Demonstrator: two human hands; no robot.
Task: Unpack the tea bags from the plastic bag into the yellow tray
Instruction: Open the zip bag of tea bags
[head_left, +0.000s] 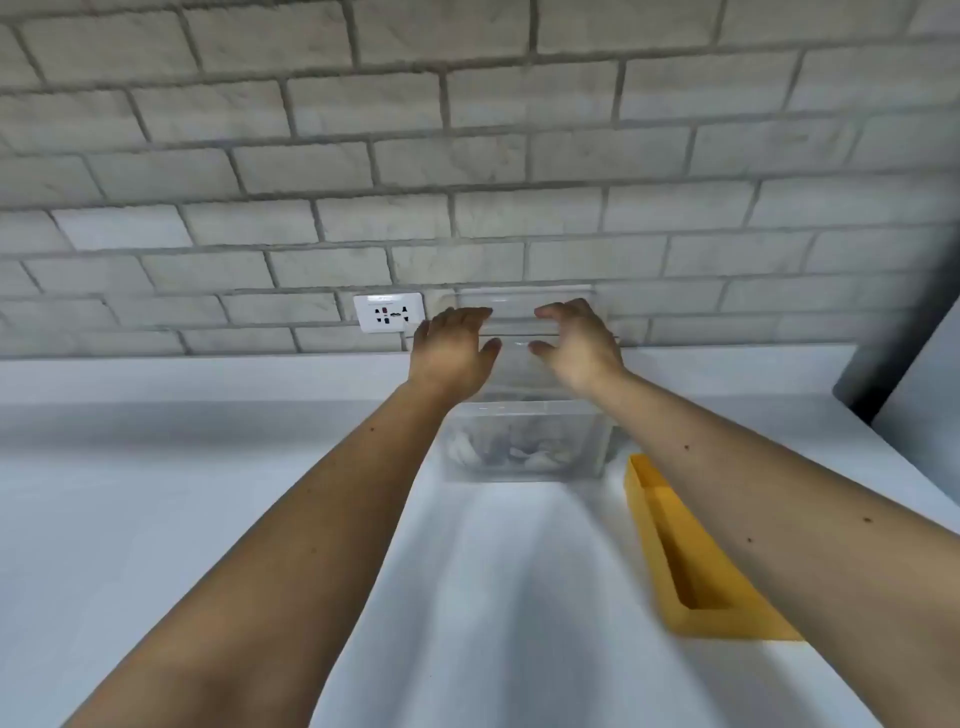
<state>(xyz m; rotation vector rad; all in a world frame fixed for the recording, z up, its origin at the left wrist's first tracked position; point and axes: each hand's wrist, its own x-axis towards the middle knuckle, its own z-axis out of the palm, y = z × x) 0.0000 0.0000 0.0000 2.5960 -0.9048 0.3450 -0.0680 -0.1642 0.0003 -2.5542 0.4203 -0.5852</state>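
Tea bags (519, 452) lie heaped in the bottom of the clear plastic bag (524, 395), which stands at the back edge of the white counter (156, 493). I have my left hand (454, 345) and right hand (579, 343) either side of the bag's top. The fingers are loosely curved with a gap to each thumb, and I cannot tell whether they touch the film. The yellow tray (717, 623) lies toward the counter's right edge, and the part I can see is empty. I judge that nothing is unpacked yet, so opening the bag and every transfer remain.

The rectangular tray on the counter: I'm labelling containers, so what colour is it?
Yellow; the rectangular tray shows best in the head view.
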